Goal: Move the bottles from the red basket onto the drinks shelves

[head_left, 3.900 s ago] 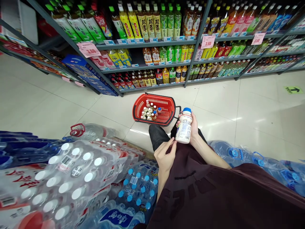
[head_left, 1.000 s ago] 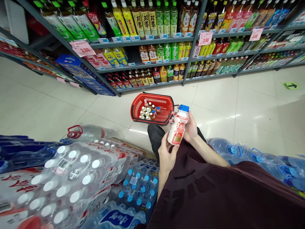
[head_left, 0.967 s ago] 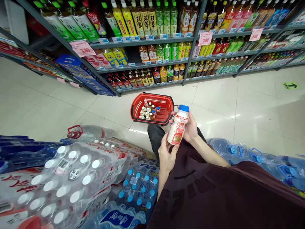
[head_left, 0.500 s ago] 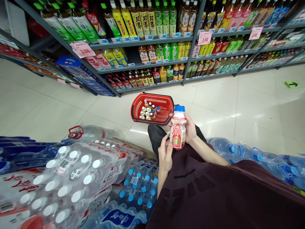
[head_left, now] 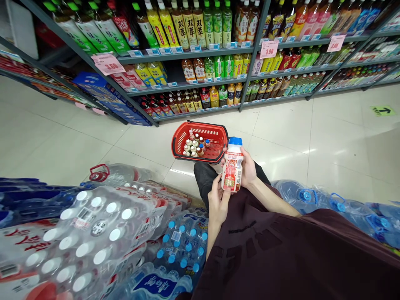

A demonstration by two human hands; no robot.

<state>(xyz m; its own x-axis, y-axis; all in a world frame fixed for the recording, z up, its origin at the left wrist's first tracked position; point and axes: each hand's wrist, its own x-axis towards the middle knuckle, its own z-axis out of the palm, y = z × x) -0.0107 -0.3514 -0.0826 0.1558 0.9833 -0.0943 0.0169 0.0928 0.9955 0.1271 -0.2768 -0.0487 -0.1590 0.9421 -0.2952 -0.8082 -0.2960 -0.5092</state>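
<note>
Both my hands grip one plump drink bottle [head_left: 231, 168] with a blue cap and a white and red label, held upright before my knees. My left hand [head_left: 217, 200] is closed on its lower left side, the thumb near the base. Round its right side wraps my right hand [head_left: 248, 168], with some of its fingers hidden behind the bottle. Just beyond, on the floor, sits a red shopping basket [head_left: 218, 130] with a black rim. Several small bottles [head_left: 195, 143] with white, brown and blue caps stand inside it, mostly on the left.
Shelves [head_left: 212, 53] of bottled drinks run along the far side. Shrink-wrapped packs of white-capped bottles [head_left: 93, 229] and blue-capped water bottles [head_left: 183, 243] are stacked at my left. Large water jugs [head_left: 337, 204] line my right. Tiled floor [head_left: 281, 137] lies between.
The bottle has turned slightly in my hands, showing more of its label's side, and shifted a little left and up. My left thumb has moved lower on it. The basket has stayed put.
</note>
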